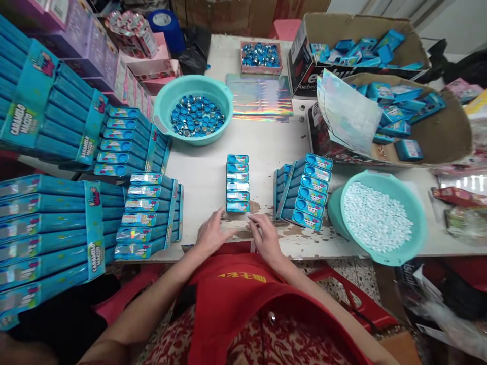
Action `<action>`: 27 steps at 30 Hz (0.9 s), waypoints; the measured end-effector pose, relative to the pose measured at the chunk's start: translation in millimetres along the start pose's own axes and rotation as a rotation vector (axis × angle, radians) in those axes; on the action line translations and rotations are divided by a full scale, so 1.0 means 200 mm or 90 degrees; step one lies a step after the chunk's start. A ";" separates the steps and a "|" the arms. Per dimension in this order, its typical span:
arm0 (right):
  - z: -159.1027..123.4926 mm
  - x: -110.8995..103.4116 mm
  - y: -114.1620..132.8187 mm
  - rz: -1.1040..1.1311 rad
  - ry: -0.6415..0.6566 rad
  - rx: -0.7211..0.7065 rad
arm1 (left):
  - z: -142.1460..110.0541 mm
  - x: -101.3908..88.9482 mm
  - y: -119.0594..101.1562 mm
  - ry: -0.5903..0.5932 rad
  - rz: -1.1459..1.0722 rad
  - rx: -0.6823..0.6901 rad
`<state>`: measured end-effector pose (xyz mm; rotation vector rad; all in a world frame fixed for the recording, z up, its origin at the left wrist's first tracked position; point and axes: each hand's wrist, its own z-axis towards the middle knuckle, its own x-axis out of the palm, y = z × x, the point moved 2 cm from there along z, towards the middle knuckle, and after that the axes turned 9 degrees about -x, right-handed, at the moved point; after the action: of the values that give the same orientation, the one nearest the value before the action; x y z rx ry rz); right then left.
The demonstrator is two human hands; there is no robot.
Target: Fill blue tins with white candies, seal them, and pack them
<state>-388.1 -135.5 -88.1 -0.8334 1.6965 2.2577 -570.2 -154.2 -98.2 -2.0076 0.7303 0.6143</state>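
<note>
A short column of blue candy boxes [238,183] stands on the table in front of me, small ends up. The far ones show a round blue recess; several nearer ones have a shiny silvery patch there. My left hand [213,234] is just left of the column's near end, fingers spread and holding nothing. On the other side, my right hand [266,236] has its fingers apart and slightly bent, close to the nearest box; I see nothing in it. To the right leans a banded bundle of similar boxes [304,191] with open round recesses.
A turquoise basin [162,114] contains blue-and-silver caps; another basin [420,223] holds pale candies. Iridescent sheets [262,101] lie behind. Bundled blue boxes [148,213] are stacked at left. Cardboard cartons [449,126] with loose blue packs stand at back right.
</note>
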 end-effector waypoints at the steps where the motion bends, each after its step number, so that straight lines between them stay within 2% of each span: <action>1: -0.08 -0.01 -0.01 -0.025 0.020 -0.022 | -0.03 0.01 -0.01 -0.005 0.013 -0.005; 3: -0.18 -0.02 -0.05 -0.082 0.041 -0.051 | -0.06 0.04 -0.03 0.026 0.037 0.022; 6: -0.23 0.01 -0.10 -0.162 0.078 -0.103 | -0.05 0.13 -0.06 0.172 0.096 0.069; 8: -0.23 0.03 -0.11 -0.207 0.120 -0.133 | -0.03 0.19 -0.06 0.221 0.136 0.053; 11: -0.24 0.06 -0.12 -0.272 0.189 -0.153 | 0.01 0.23 -0.05 0.225 0.150 0.044; 16: -0.28 0.07 -0.14 -0.325 0.282 -0.204 | 0.07 0.25 -0.04 0.229 0.143 0.006; 22: -0.27 0.07 -0.14 -0.342 0.270 -0.228 | 0.10 0.26 -0.04 0.225 0.129 0.005; 27: -0.22 0.09 -0.14 -0.371 0.294 -0.195 | 0.12 0.27 -0.04 0.221 0.113 -0.002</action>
<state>-375.2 -170.9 -129.3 -1.7608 1.0316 2.0160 -530.1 -144.2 -141.0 -2.0913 1.1235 0.3688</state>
